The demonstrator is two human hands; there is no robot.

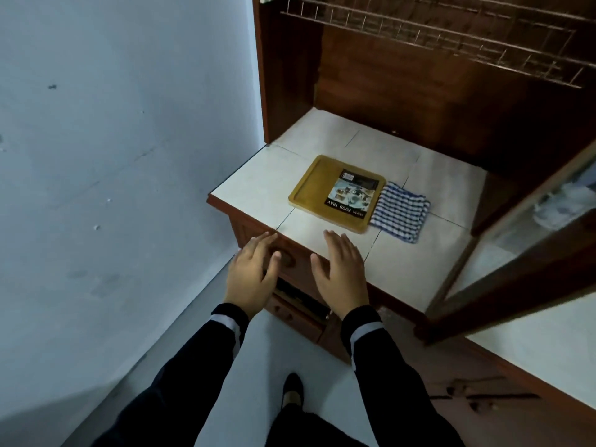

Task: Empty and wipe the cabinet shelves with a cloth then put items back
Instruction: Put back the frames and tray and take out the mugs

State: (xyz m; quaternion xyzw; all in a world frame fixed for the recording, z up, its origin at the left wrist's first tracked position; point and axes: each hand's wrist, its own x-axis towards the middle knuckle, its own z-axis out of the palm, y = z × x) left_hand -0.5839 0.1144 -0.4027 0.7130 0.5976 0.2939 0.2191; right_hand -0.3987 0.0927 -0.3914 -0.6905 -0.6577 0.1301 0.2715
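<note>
A yellow food tray with a printed label lies flat on the white tiled shelf of the brown wooden cabinet. A folded blue-and-white checked cloth lies against the tray's right side. My left hand hovers open in front of the shelf's front edge, over a drawer front. My right hand is open too, fingers straight, above the front of the shelf just short of the tray. Neither hand holds anything.
A wire rack hangs inside the cabinet above the shelf. An open cabinet door juts out on the right. A pale wall closes the left side. A partly open drawer sits below the shelf.
</note>
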